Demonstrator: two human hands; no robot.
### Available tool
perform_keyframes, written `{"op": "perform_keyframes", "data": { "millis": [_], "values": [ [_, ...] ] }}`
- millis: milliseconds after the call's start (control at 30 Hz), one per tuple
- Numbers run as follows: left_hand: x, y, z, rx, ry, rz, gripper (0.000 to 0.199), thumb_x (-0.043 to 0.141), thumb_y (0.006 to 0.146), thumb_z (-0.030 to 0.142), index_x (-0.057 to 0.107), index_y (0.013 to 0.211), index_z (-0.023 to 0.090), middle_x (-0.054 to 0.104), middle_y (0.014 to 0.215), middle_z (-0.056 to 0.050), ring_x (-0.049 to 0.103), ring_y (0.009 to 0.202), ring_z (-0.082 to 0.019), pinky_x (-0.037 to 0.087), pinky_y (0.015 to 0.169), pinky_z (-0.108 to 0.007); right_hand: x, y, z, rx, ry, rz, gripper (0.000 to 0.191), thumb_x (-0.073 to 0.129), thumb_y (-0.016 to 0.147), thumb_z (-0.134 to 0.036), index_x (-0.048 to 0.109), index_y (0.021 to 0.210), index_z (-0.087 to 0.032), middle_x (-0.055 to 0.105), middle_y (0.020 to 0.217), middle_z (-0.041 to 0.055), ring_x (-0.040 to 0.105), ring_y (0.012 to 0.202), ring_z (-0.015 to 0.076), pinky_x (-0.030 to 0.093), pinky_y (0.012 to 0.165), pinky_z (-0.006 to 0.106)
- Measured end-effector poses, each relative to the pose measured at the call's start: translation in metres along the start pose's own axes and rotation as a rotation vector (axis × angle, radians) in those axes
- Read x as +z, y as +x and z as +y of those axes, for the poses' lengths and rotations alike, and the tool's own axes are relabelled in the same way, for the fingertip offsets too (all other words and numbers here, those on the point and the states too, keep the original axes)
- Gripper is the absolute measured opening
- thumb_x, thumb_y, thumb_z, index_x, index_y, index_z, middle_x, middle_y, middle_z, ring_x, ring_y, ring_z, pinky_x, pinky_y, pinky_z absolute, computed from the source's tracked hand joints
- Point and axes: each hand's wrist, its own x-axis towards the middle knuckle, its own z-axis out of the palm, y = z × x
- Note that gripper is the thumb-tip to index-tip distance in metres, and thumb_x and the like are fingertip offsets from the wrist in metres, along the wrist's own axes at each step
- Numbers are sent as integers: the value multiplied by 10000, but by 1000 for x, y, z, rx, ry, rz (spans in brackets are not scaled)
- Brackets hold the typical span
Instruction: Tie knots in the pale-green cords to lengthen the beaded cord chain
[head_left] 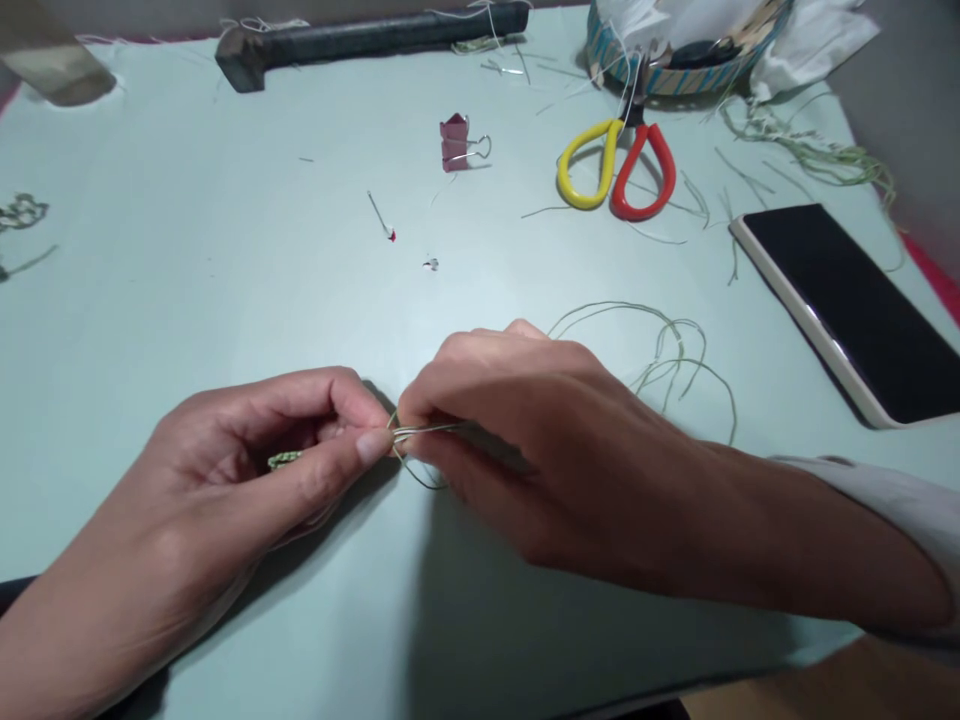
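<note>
My left hand pinches a bundle of thin cords between thumb and forefinger. Part of a green braided cord shows inside its palm, the rest hidden by the fingers. Right beside those fingertips, my right hand is closed on the same cords, its own fingertips turned away from view. A small loop of green cord hangs below the pinch. Long loose green strands curl across the table behind my right hand.
Scissors with one yellow and one red handle lie ahead, near a binder clip and a pin. A phone lies at the right. A round basket, a hammer-like dark tool and cord scraps line the back.
</note>
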Motion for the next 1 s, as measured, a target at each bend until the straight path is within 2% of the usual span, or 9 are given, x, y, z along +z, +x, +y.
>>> {"op": "perform_keyframes", "data": {
  "millis": [133, 233, 300, 400, 567, 667, 767, 867, 1000],
  "values": [
    [3, 3, 2, 85, 85, 20, 342, 818, 964, 611, 808, 816, 303, 643, 680, -8, 557, 634, -167, 464, 501, -215, -3, 10, -8, 115, 12, -77, 261, 589, 991, -62, 499, 812, -229, 583, 767, -74, 445, 680, 117, 380, 746, 332],
    [3, 2, -2, 109, 103, 57, 300, 839, 952, 565, 811, 808, 303, 655, 674, -9, 563, 615, -162, 464, 479, -199, 0, 13, -9, 145, 8, -89, 388, 629, 876, 47, 403, 778, -254, 486, 693, -119, 352, 599, 98, 371, 712, 316],
    [3, 0, -5, 98, 109, 73, 269, 841, 952, 533, 818, 815, 303, 645, 649, -2, 544, 581, -151, 451, 457, -187, 2, 11, -8, 152, 49, -79, 387, 619, 892, 38, 394, 791, -260, 477, 680, -122, 340, 581, 98, 365, 679, 312],
    [3, -1, -7, 68, 86, 108, 228, 861, 928, 504, 825, 825, 303, 677, 657, -5, 564, 551, -149, 460, 435, -189, 5, 7, -5, 105, 122, -21, 384, 595, 921, 46, 396, 802, -260, 483, 697, -114, 380, 602, 88, 355, 635, 280],
    [1, -1, -5, 33, 27, 93, 225, 899, 875, 523, 866, 874, 300, 794, 829, -59, 627, 592, -182, 498, 439, -229, 6, 6, -1, -53, 144, 107, 354, 579, 929, 98, 478, 846, -231, 516, 780, -100, 447, 659, 50, 363, 625, 193],
    [0, -2, -3, -20, -17, 68, 239, 881, 891, 524, 855, 834, 293, 662, 656, -28, 502, 530, -154, 407, 408, -219, 6, 7, -1, -26, 123, 117, 404, 631, 948, 64, 411, 798, -239, 422, 710, -116, 350, 603, 45, 310, 581, 191],
    [0, -3, -2, -73, -51, 40, 248, 871, 883, 538, 843, 834, 297, 506, 566, 7, 390, 502, -151, 324, 382, -234, 7, 6, 0, -30, 115, 144, 349, 610, 974, 27, 443, 808, -231, 395, 685, -123, 310, 559, 45, 272, 532, 205],
    [4, -3, -4, -99, -70, 60, 237, 890, 851, 519, 835, 838, 289, 507, 570, 3, 416, 507, -167, 340, 389, -255, 8, 4, 2, -43, 94, 153, 291, 577, 990, -10, 484, 816, -224, 422, 694, -117, 332, 556, 46, 270, 526, 211],
    [11, 1, -7, -79, -216, 210, 240, 860, 822, 512, 852, 890, 282, 496, 562, -3, 531, 549, -212, 391, 419, -277, 8, 1, 5, -52, 104, 147, 250, 561, 1018, -63, 521, 831, -225, 471, 714, -105, 388, 576, 51, 317, 534, 205]
  ]
}}
